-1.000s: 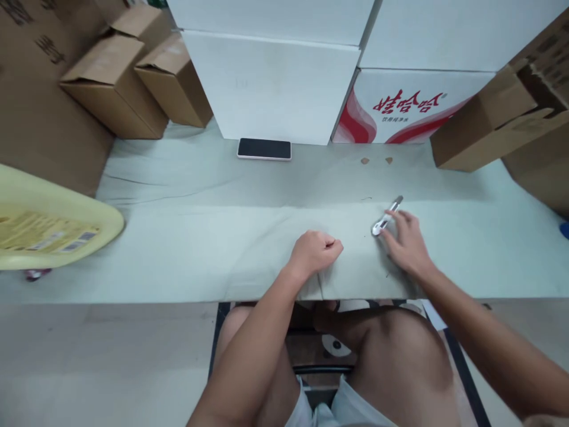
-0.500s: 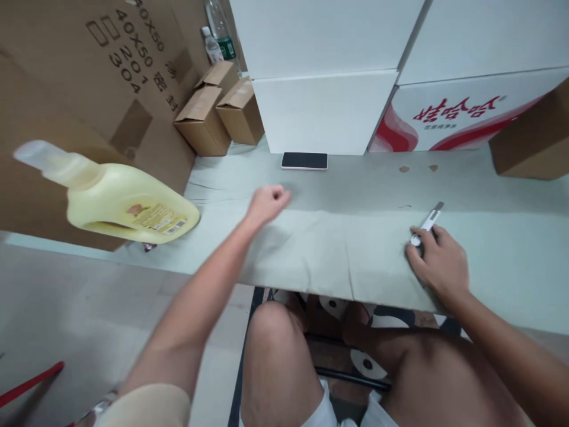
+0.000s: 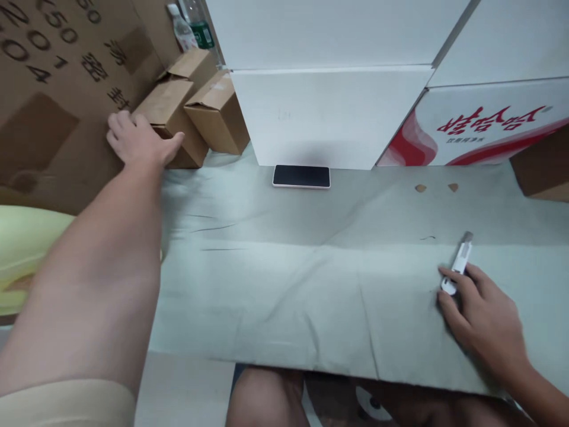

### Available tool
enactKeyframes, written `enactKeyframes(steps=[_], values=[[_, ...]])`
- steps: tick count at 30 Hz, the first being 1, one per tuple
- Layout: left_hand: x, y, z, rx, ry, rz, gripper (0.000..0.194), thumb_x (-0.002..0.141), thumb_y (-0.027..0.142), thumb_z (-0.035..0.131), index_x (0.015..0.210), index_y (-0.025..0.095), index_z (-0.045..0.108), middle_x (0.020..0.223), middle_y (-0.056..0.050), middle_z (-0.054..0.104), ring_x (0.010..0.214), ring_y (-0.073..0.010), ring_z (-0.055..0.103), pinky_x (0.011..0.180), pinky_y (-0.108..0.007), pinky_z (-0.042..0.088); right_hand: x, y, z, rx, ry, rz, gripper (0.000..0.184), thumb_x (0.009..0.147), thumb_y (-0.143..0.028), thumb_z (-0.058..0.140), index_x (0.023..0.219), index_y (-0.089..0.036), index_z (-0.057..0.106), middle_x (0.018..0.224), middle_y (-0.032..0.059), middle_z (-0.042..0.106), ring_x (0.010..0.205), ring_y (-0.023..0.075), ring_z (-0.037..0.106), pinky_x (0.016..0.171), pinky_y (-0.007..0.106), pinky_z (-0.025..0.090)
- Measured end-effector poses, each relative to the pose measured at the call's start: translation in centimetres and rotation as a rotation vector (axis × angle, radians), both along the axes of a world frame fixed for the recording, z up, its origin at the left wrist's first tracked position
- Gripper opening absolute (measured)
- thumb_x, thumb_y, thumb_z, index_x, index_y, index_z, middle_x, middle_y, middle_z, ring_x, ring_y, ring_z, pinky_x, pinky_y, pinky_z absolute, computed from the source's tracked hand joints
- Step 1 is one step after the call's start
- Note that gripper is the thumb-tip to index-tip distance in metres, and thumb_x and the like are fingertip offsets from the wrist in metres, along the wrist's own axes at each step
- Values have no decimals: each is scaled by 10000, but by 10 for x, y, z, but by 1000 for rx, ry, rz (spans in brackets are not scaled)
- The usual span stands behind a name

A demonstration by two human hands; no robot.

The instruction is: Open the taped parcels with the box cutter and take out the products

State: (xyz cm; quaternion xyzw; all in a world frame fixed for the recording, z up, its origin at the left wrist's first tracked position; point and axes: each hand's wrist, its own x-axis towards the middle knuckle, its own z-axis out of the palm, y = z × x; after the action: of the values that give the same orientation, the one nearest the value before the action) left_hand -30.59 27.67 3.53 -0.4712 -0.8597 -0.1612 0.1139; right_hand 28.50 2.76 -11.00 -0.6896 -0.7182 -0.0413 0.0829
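Observation:
My left hand (image 3: 141, 142) is stretched out to the nearest small cardboard box (image 3: 166, 104) at the back left. Its fingers are spread along the box's left side and the thumb lies across the near face; whether they press on it I cannot tell. At the right, my right hand (image 3: 486, 317) rests on the table and holds a white utility knife (image 3: 460, 258) by its rear end, with the tip pointing away from me. Two small brown scraps (image 3: 420, 188) lie beyond the knife.
A phone (image 3: 301, 177) lies before stacked white cartons (image 3: 329, 118). Another small box (image 3: 220, 112) stands beside the first, with plastic bottles (image 3: 183, 29) behind. A large carton (image 3: 53, 118) walls the left, a yellow jug (image 3: 26, 249) near my forearm. A brown box (image 3: 544, 166) stands far right.
My left hand has moved from the middle of the table to the small box at the back left, and its fist has opened. The view has shifted; my right hand keeps the knife.

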Motion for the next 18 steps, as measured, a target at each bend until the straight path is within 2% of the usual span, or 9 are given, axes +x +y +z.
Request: enactKeyframes(steps=[2, 5, 7, 9, 11, 13, 15, 18], values=[[2, 5, -8, 31, -70, 40, 875, 829, 482, 694, 1513, 33, 384, 1669, -196, 353, 1542, -377, 268, 1303, -577, 243, 2, 0, -1, -6, -18, 6, 581, 1024, -495, 317, 1271, -113, 677, 1407, 277, 587, 1290, 475, 621, 975, 618, 553], [7, 9, -14, 76, -167, 69, 907, 805, 399, 726, 1552, 112, 299, 1675, -142, 313, 1504, -358, 379, 1298, -549, 305, 2, 1, -1, -12, -39, 2, 557, 1023, -500, 328, 1271, -134, 665, 1412, 257, 586, 1275, 452, 629, 988, 590, 546], [9, 11, -14, 76, -196, 60, 941, 800, 358, 748, 1569, 125, 259, 1681, -136, 292, 1473, -342, 443, 1311, -543, 293, 1, 1, -1, -8, -41, -10, 540, 1013, -497, 345, 1274, -146, 660, 1415, 242, 585, 1284, 432, 624, 993, 573, 538], [16, 11, -13, 81, -220, 84, 1004, 793, 351, 778, 1590, 104, 221, 1711, -161, 240, 1482, -364, 438, 1307, -571, 281, -1, 1, -1, 3, -32, -20, 529, 1002, -483, 358, 1271, -148, 667, 1404, 237, 591, 1293, 420, 614, 990, 564, 531], [28, 7, -11, 92, -274, 155, 1079, 779, 381, 808, 1611, 88, 188, 1746, -185, 151, 1503, -425, 382, 1267, -624, 312, -3, 2, -1, 15, -16, -25, 523, 999, -467, 363, 1258, -144, 682, 1391, 238, 600, 1298, 412, 609, 989, 560, 526], [44, -3, -10, 120, -334, 234, 1150, 743, 447, 841, 1619, 93, 186, 1759, -185, 101, 1493, -494, 331, 1210, -686, 341, -5, 3, 0, 27, 0, -31, 511, 1000, -453, 373, 1246, -142, 695, 1387, 234, 608, 1303, 401, 606, 997, 551, 522], [61, -18, -10, 165, -381, 256, 1198, 695, 510, 866, 1606, 93, 210, 1751, -189, 113, 1462, -538, 304, 1165, -738, 344, -8, 3, 2, 36, 22, -41, 488, 994, -437, 398, 1247, -152, 702, 1389, 221, 612, 1309, 381, 602, 1015, 535, 512], [81, -48, -12, 213, -398, 245, 1127, 675, 433, 878, 1551, 85, 258, 1716, -220, 165, 1442, -554, 293, 1124, -767, 354, -12, 5, 5, 34, 83, -59, 459, 963, -390, 445, 1255, -154, 708, 1370, 213, 623, 1295, 355, 596, 1039, 515, 492]])
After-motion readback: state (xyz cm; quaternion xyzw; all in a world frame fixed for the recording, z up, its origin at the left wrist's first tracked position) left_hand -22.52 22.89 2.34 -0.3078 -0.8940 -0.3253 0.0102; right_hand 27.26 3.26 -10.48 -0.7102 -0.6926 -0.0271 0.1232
